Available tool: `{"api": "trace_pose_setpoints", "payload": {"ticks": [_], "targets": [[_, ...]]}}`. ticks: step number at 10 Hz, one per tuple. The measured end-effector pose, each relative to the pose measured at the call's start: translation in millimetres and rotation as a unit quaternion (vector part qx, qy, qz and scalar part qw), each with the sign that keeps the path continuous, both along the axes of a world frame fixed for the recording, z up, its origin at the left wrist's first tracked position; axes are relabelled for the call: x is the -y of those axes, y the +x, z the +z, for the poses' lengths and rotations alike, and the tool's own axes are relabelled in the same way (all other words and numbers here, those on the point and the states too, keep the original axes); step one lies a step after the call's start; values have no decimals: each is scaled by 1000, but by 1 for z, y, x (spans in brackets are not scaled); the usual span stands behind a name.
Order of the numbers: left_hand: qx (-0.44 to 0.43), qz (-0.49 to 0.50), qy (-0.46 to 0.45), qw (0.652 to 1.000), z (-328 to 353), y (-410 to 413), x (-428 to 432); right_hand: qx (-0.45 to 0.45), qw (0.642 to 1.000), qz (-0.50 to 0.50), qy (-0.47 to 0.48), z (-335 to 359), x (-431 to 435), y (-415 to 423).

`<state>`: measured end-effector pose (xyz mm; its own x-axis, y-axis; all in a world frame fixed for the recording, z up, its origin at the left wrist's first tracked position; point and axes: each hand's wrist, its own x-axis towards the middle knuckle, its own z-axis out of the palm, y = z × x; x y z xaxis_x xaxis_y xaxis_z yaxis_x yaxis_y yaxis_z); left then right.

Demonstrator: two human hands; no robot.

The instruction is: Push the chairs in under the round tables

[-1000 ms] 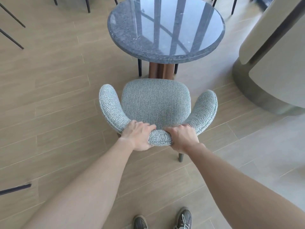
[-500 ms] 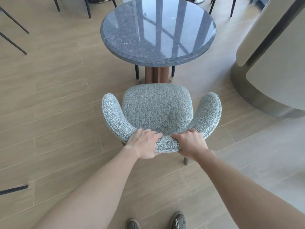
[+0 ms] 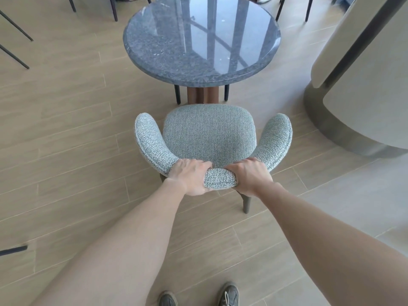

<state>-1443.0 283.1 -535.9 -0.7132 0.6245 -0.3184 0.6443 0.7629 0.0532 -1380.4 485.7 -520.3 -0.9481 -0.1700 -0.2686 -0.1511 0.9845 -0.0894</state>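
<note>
Two bare hands are set on the curved backrest (image 3: 220, 178) of a grey fabric chair (image 3: 209, 133), close together at its middle. The left hand (image 3: 191, 176) is laid over the top of the backrest with its fingers curled down toward the seat, and its grip is clamped on the padding. The right hand (image 3: 250, 175) is placed just beside it in the same way, and its grip is likewise clamped on the backrest. A short stretch of padding is left showing between the two hands.

Beyond the front of the chair a round counter (image 3: 198, 40) with a glossy, speckled dark top is seen. The chair is turned to face it. The whole seat is in view, none of it covered by the top, and a brown pedestal (image 3: 203, 94) shows between the seat's front edge and the counter's near rim. One dark rear leg (image 3: 246, 202) of the chair is visible below the right hand.

Behind the chair, a pair of grey shoes (image 3: 228, 293) is planted on the pale wood-look floor (image 3: 66, 129). To the right of the chair a large, curved, cream-coloured structure (image 3: 364, 107) is seen. Far to its left, thin dark legs (image 3: 15, 27) of other furniture are visible.
</note>
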Motion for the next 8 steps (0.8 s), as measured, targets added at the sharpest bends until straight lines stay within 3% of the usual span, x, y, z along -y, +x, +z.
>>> {"api": "trace_pose_setpoints", "payload": {"ticks": [4,5,6,7,8], "targets": [[-17,-15,3,1000,-7,43,21,-8,999,39,-14,-11,11,37],[4,-2,38,999,-3,45,27,16,999,39,-26,-11,11,37],[57,70,136,987,6,50,42,55,996,4,-65,0,15,37],[132,231,387,883,42,55,46,6,922,-151,-356,42,26,38],[96,255,677,684,97,59,46,-195,790,-135,-565,102,34,39]]}}
